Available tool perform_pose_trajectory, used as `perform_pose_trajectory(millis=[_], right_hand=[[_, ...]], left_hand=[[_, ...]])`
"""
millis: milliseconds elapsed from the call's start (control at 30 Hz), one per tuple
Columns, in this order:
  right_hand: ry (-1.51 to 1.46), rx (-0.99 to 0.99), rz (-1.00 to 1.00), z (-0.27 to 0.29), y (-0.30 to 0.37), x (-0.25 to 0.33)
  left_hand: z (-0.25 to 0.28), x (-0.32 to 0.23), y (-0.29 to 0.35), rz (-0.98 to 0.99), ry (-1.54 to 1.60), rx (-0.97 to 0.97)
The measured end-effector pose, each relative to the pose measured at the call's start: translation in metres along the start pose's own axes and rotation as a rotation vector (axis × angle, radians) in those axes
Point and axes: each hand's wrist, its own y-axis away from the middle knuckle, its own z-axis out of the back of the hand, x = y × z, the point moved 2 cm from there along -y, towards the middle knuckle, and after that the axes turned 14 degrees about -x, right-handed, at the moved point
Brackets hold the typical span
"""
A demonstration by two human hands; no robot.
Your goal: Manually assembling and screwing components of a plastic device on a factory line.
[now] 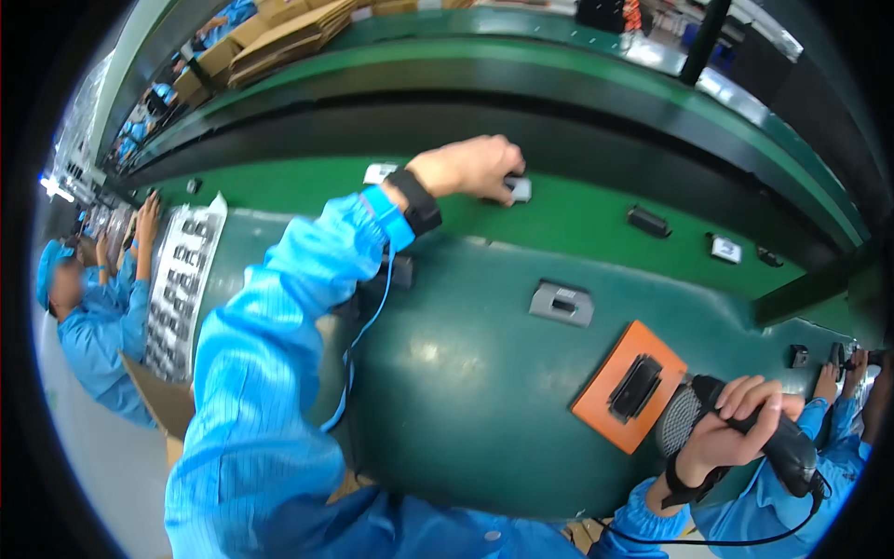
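Observation:
My left hand [473,169] is stretched out over the green belt, its fingers curled onto a small grey block [521,190] with a dark part under the fingertips. Low on the right, my right hand [731,424] is wrapped round a black corded handheld device [790,455], which looks like a scanner. A grey mesh-like round piece [678,421] sits beside that device. Left of it, an orange plate [603,407] lies tilted on the green table, with a black oblong part [637,387] on it. A grey block with a slot [562,304] rests farther back.
Along the green belt [577,219] lie a black oblong part [649,222], a white-labelled piece [724,249] and a white piece [380,173]. A sheet of black parts [179,289] is at left. Co-workers in blue are at both sides. A dark post [815,289] stands at right.

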Motion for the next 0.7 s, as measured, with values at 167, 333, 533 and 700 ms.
perform_pose_trajectory(millis=[167, 333, 533, 700], right_hand=[[-0.021, 0.032, 0.015, 0.019, -0.008, 0.008], [-0.022, 0.088, 0.015, 0.027, -0.009, 0.01], [-0.07, 0.135, -0.032, 0.023, -0.009, 0.004], [-0.072, 0.156, -0.015, 0.022, -0.007, 0.005]], left_hand=[[0.029, -0.056, 0.039, -0.114, 0.217, -0.069], [0.022, -0.113, 0.106, -0.068, 0.322, 0.129], [0.005, -0.102, 0.126, 0.014, 0.468, -0.161], [0.001, -0.093, 0.128, 0.032, 0.423, -0.159]])
